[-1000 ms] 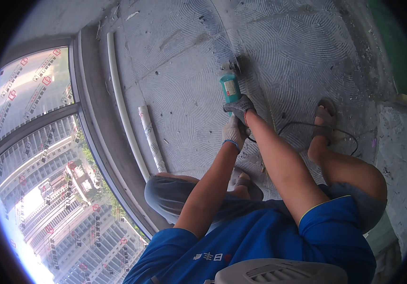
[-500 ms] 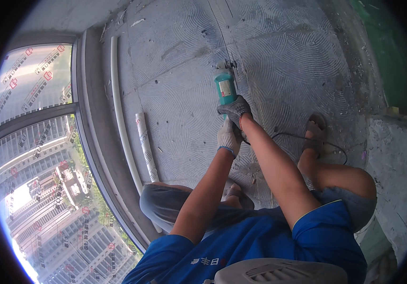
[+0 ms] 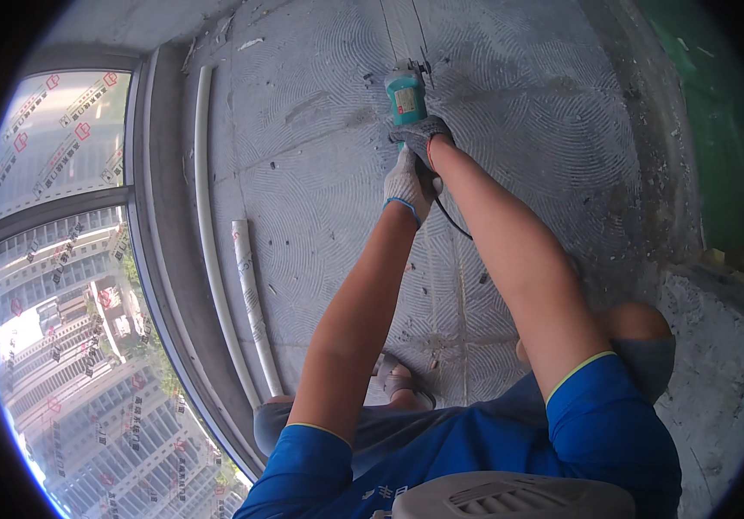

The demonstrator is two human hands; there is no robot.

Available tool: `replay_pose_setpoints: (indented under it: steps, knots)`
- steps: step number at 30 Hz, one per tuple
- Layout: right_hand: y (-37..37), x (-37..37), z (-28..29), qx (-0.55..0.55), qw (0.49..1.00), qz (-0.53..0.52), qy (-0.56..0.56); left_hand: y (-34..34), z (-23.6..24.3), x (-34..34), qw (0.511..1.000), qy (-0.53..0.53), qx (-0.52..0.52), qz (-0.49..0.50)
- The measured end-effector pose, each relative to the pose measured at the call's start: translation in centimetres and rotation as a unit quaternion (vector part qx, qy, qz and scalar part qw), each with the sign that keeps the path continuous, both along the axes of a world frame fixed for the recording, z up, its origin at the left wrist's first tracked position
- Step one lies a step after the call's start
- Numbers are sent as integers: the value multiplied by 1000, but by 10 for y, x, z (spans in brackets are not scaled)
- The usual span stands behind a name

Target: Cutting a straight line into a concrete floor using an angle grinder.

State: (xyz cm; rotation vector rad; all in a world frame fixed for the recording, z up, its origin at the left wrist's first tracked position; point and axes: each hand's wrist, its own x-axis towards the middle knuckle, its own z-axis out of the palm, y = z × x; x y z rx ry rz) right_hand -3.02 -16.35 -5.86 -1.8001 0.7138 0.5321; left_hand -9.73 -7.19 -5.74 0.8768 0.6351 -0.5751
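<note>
I hold a teal angle grinder (image 3: 405, 93) low over the grooved concrete floor (image 3: 311, 190), its cutting disc (image 3: 424, 74) at the far end beside thin straight lines in the floor. My right hand (image 3: 424, 131), in a dark grey glove, grips the grinder's body. Just behind it my left hand (image 3: 409, 184), in a white knit glove with a blue cuff, is wrapped round the rear of the tool. A black power cable (image 3: 451, 221) hangs from there and passes under my right arm.
On my left are a taped glass window (image 3: 60, 130) above a ledge (image 3: 156, 216), a long white pipe (image 3: 207, 216) and a shorter wrapped tube (image 3: 248, 285). Green covering (image 3: 722, 164) lines the right side, above a rough concrete ledge (image 3: 709, 363). My sandalled foot (image 3: 398, 376) shows below my arms.
Both my hands have pushed the grinder forward, higher in the picture, and my arms are further stretched out. The haze of dust seen a second ago near the disc has faded.
</note>
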Motion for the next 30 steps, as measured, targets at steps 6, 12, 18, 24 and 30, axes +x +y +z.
replay_pose_setpoints:
  steps: [6, 12, 18, 24, 30]
  knots:
    - [-21, 52, -15, -16, 999, 34, -6, -27, -4, 51, 1000, 2, 12, 16]
    - [-31, 92, -27, -19, 995, 93, -35, -27, -15, 89, 999, -25, 2, -32]
    - [-42, 117, -59, 52, 992, 114, -11, -44, -12, 107, 999, -5, 41, -8]
    - [-36, 120, -80, 12, 993, 96, -60, -41, -17, 112, 999, 27, 18, -27]
    - [-43, 119, -90, -2, 993, 104, -56, -46, -19, 105, 999, 16, 25, -31]
